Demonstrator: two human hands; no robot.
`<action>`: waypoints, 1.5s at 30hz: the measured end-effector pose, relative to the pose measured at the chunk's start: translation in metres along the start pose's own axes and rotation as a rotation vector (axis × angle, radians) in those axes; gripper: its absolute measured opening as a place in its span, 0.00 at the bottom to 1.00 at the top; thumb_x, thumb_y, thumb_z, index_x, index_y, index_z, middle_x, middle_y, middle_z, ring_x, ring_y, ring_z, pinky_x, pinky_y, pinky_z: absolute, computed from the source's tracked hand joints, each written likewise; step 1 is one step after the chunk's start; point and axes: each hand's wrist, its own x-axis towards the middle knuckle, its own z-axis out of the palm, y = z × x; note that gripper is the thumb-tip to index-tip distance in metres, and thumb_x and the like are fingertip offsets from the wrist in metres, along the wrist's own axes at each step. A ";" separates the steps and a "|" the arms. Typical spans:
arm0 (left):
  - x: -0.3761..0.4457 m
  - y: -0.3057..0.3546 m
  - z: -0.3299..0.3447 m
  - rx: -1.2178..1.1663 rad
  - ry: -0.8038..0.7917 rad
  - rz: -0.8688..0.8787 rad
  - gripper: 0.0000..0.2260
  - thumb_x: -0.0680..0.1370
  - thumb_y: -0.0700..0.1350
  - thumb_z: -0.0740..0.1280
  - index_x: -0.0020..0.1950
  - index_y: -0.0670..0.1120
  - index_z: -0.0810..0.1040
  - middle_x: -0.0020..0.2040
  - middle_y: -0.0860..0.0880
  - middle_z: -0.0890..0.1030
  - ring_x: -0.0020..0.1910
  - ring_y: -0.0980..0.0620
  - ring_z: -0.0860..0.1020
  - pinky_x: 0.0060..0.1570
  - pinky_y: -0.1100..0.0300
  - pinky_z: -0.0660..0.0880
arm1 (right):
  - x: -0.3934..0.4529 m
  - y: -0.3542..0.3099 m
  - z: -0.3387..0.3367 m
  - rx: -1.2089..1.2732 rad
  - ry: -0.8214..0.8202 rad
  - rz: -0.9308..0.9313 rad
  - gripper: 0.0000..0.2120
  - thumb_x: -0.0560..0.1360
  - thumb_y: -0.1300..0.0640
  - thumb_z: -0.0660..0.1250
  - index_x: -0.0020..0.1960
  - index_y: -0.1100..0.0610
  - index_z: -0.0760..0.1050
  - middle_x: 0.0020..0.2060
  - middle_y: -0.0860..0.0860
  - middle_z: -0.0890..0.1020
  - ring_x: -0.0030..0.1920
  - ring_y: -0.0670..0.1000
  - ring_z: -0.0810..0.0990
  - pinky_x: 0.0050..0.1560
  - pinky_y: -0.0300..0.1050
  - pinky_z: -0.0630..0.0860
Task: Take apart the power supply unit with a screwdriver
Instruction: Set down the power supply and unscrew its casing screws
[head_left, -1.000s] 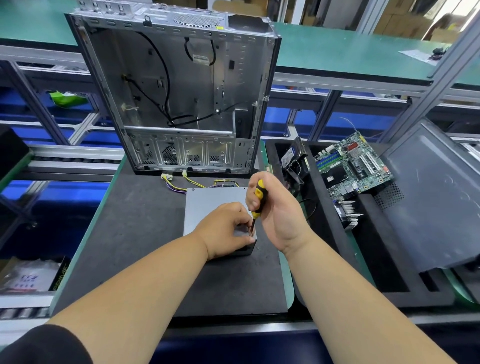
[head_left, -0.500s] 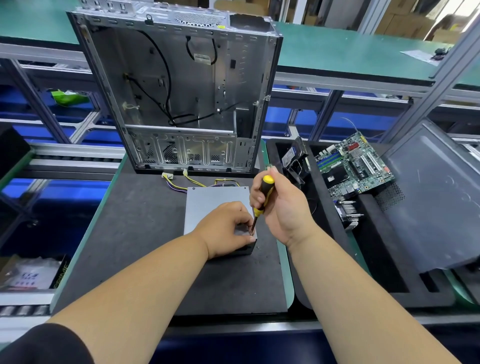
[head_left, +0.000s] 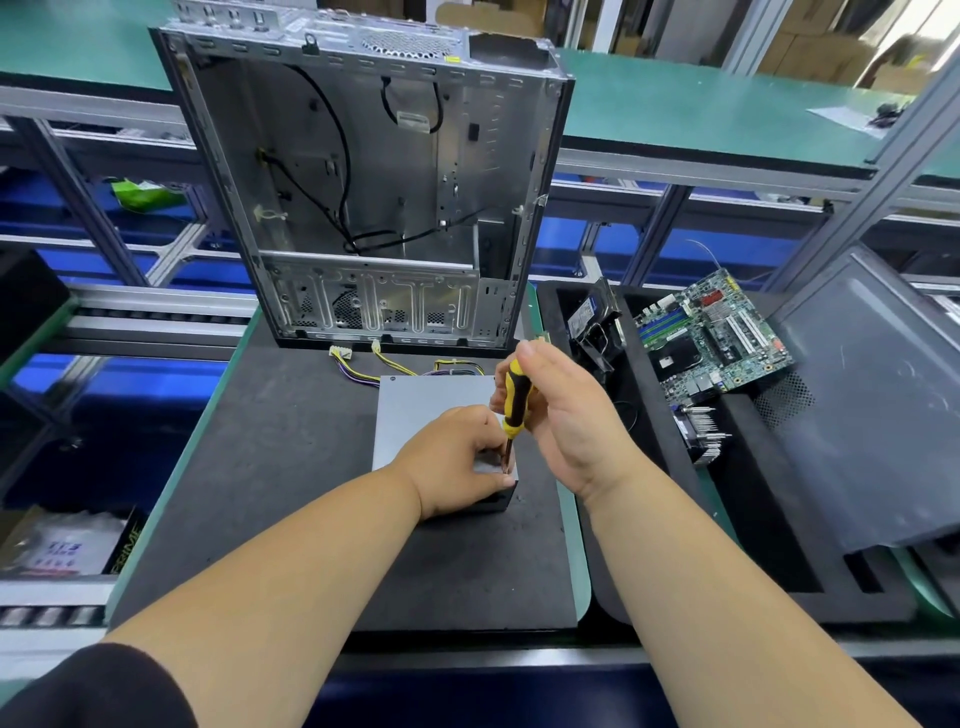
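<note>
A grey power supply unit (head_left: 422, 410) lies flat on the black mat (head_left: 291, 467), its yellow and purple cables (head_left: 363, 366) trailing toward the case. My left hand (head_left: 457, 457) rests on its near right corner, fingers curled close around the screwdriver's shaft. My right hand (head_left: 566, 415) grips the yellow and black screwdriver (head_left: 514, 397) by the handle. The screwdriver stands nearly upright, and its tip meets the unit's top near the right corner. The screw itself is hidden by my fingers.
An empty computer case (head_left: 363, 197) stands upright behind the unit. To the right, a black foam tray (head_left: 649, 467) holds a motherboard (head_left: 711, 332), a heatsink (head_left: 701, 431) and a dark side panel (head_left: 872, 405). Conveyor rails run along the left.
My right hand has shifted on the handle, the screwdriver tilting slightly and turning. My left hand and the power supply unit stay where they were.
</note>
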 end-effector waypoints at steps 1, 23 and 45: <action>0.000 0.000 0.000 -0.008 0.003 -0.003 0.10 0.73 0.50 0.74 0.45 0.45 0.82 0.47 0.50 0.76 0.52 0.48 0.73 0.54 0.52 0.72 | 0.001 0.000 -0.001 -0.004 0.007 0.002 0.13 0.76 0.48 0.64 0.41 0.57 0.77 0.35 0.50 0.78 0.36 0.50 0.77 0.42 0.42 0.75; -0.002 -0.002 0.001 -0.023 -0.004 -0.024 0.08 0.73 0.52 0.74 0.43 0.57 0.74 0.48 0.56 0.73 0.51 0.53 0.72 0.55 0.54 0.73 | 0.002 0.007 -0.024 0.113 0.046 -0.005 0.14 0.79 0.51 0.61 0.45 0.57 0.81 0.38 0.53 0.78 0.39 0.51 0.79 0.54 0.51 0.72; -0.002 -0.006 0.007 0.048 0.054 -0.040 0.07 0.72 0.57 0.70 0.38 0.57 0.76 0.42 0.59 0.70 0.48 0.57 0.65 0.40 0.67 0.62 | -0.009 0.011 0.024 -0.038 -0.063 -0.024 0.11 0.75 0.53 0.60 0.40 0.57 0.76 0.36 0.47 0.78 0.38 0.47 0.74 0.41 0.38 0.71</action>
